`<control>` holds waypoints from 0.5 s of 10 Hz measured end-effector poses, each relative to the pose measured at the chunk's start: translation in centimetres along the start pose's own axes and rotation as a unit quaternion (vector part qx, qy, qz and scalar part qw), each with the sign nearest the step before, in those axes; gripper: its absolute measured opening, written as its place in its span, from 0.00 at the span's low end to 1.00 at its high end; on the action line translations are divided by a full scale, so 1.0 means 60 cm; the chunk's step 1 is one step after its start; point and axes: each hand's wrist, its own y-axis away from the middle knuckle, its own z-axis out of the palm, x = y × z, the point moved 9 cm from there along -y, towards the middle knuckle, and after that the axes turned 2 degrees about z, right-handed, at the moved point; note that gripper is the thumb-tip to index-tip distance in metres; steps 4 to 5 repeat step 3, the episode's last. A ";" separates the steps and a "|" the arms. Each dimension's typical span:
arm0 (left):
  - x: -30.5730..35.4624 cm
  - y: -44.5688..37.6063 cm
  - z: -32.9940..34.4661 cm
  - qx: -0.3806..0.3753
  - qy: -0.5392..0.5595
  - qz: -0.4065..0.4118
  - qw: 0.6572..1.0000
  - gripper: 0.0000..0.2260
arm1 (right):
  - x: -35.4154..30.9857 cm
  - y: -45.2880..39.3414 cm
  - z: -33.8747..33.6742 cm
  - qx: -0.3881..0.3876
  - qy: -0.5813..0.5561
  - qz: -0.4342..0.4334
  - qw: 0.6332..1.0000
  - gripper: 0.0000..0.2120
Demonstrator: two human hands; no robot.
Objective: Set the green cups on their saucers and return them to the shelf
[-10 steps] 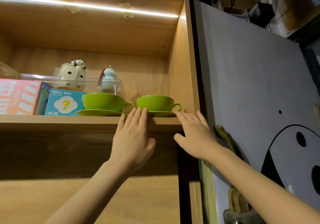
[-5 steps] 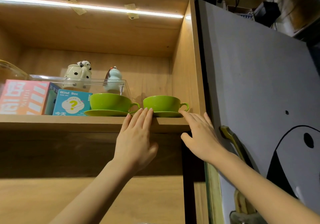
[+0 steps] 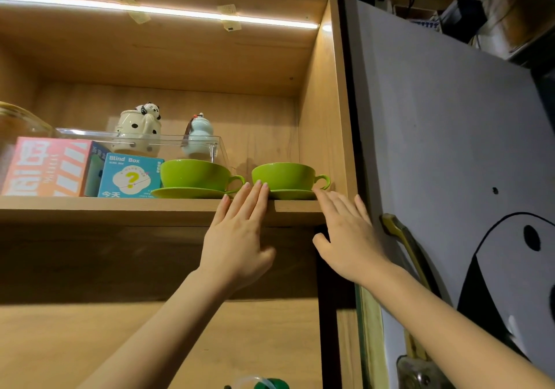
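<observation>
Basically done: both green cups [image 3: 195, 173] [image 3: 283, 176] on saucers [image 3: 189, 193] [image 3: 292, 194] on the shelf [image 3: 120, 208], left hand [image 3: 237, 238] and right hand [image 3: 350, 238] flat, fingers released, touching the 3 o'clock saucer.

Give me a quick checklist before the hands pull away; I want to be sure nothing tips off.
1. Left cup on its saucer: ok.
2. Right cup on its saucer: ok.
3. Both cups upright: ok.
4. Saucers fully on the shelf: cannot tell, they sit near the front edge.
5. Left hand and right hand open, holding nothing: ok.
</observation>
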 end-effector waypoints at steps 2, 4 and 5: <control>-0.002 -0.021 -0.008 -0.185 0.081 -0.031 0.979 0.38 | -0.002 0.000 0.004 -0.165 0.048 0.002 0.985 0.40; -0.009 -0.026 -0.049 -0.218 0.170 -0.091 0.957 0.32 | -0.019 0.002 -0.034 -0.196 -0.042 0.006 0.980 0.40; -0.009 -0.026 -0.049 -0.218 0.170 -0.091 0.957 0.32 | -0.019 0.002 -0.034 -0.196 -0.042 0.006 0.980 0.40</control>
